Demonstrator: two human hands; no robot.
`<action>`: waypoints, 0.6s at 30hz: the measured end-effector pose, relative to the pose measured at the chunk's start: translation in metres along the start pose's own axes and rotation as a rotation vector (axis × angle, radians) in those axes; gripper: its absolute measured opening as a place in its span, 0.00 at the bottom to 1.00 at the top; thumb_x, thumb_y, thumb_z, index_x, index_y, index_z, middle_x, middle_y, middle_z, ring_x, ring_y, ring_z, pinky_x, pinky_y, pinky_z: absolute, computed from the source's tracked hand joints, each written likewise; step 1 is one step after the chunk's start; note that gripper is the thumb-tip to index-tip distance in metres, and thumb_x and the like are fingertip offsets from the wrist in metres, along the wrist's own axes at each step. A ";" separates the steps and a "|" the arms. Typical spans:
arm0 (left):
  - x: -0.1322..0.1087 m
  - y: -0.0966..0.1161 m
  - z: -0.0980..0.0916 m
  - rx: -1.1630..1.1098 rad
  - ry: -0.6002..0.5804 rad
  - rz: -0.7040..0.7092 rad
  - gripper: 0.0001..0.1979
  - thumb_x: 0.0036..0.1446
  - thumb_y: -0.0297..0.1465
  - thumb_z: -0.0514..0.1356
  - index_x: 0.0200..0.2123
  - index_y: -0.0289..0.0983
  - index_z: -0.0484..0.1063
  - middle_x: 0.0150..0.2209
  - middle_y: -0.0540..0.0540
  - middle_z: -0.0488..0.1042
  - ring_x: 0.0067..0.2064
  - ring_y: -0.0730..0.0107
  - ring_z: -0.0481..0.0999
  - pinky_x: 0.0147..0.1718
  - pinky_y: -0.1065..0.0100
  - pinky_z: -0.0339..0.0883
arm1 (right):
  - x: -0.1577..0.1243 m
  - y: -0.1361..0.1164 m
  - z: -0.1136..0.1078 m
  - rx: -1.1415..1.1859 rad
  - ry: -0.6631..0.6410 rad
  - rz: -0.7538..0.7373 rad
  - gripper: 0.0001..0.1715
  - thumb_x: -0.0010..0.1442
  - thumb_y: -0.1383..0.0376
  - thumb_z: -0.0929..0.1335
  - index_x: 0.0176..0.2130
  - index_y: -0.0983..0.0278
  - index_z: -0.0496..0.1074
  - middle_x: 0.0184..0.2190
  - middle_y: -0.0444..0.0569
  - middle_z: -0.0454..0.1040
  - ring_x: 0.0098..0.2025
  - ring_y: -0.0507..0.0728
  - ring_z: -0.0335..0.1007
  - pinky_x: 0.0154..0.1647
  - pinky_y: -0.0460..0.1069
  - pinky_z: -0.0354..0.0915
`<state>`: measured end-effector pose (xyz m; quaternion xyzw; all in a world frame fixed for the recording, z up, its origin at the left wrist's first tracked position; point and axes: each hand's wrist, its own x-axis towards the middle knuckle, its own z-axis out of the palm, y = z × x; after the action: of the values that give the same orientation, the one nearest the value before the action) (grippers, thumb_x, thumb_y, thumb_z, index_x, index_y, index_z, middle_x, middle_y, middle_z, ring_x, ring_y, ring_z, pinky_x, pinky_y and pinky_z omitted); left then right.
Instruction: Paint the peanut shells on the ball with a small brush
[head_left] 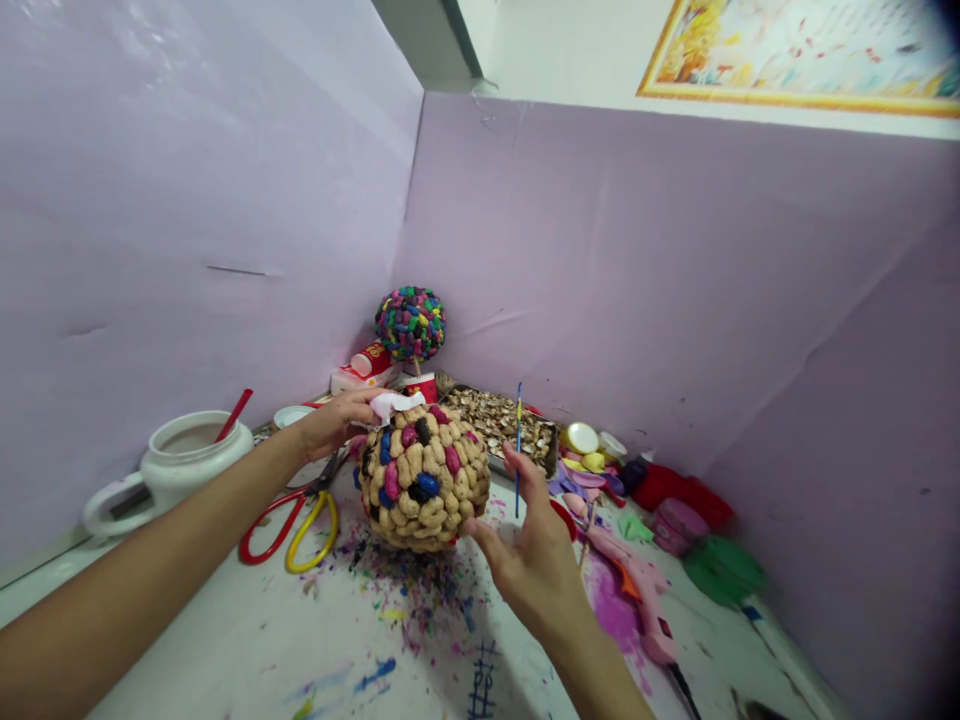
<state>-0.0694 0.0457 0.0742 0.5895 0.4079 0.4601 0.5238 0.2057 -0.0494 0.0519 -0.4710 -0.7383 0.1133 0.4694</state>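
Observation:
A ball covered in peanut shells (422,478), some painted blue, pink and black, rests on the paint-stained table (225,640). My left hand (335,420) is closed on a white tissue (395,403) and presses it to the top of the ball. My right hand (529,545) is beside the ball's right side, thumb touching it, and holds a thin blue paintbrush (517,445) upright between its fingers.
A fully painted shell ball (410,323) stands on a stick in the corner. A tray of peanut shells (499,418) sits behind. Red-and-yellow scissors (294,520), a white jug (174,462), paint pots (592,450) and a pink glue gun (637,590) lie around. Purple walls enclose the table.

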 end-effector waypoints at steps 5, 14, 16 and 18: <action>0.000 0.000 0.000 -0.075 -0.004 -0.046 0.24 0.37 0.25 0.61 0.43 0.36 0.77 0.34 0.47 0.78 0.37 0.63 0.72 0.28 0.70 0.63 | -0.003 0.009 0.011 0.122 -0.101 0.099 0.48 0.52 0.56 0.71 0.64 0.62 0.49 0.64 0.62 0.60 0.66 0.69 0.56 0.63 0.66 0.57; -0.005 0.007 0.011 -0.158 0.014 0.054 0.28 0.33 0.26 0.59 0.43 0.36 0.76 0.36 0.45 0.79 0.41 0.56 0.74 0.38 0.65 0.65 | -0.008 0.014 0.017 0.183 -0.040 -0.062 0.47 0.56 0.59 0.71 0.65 0.57 0.44 0.67 0.61 0.53 0.67 0.67 0.54 0.63 0.64 0.59; -0.006 0.008 0.012 -0.164 0.008 0.087 0.27 0.32 0.26 0.60 0.42 0.36 0.77 0.37 0.44 0.79 0.43 0.54 0.74 0.40 0.64 0.65 | -0.009 0.019 0.019 0.141 -0.033 -0.104 0.46 0.57 0.60 0.70 0.65 0.58 0.45 0.68 0.60 0.52 0.68 0.67 0.52 0.65 0.65 0.56; -0.006 0.008 0.014 -0.155 0.008 0.102 0.27 0.30 0.25 0.60 0.41 0.36 0.78 0.39 0.43 0.79 0.45 0.52 0.73 0.40 0.64 0.64 | -0.010 0.024 0.021 0.103 -0.051 -0.120 0.46 0.56 0.61 0.70 0.66 0.58 0.45 0.67 0.60 0.53 0.68 0.67 0.51 0.65 0.65 0.55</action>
<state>-0.0577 0.0351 0.0814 0.5653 0.3427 0.5188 0.5421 0.2040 -0.0390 0.0202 -0.3980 -0.7702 0.1350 0.4798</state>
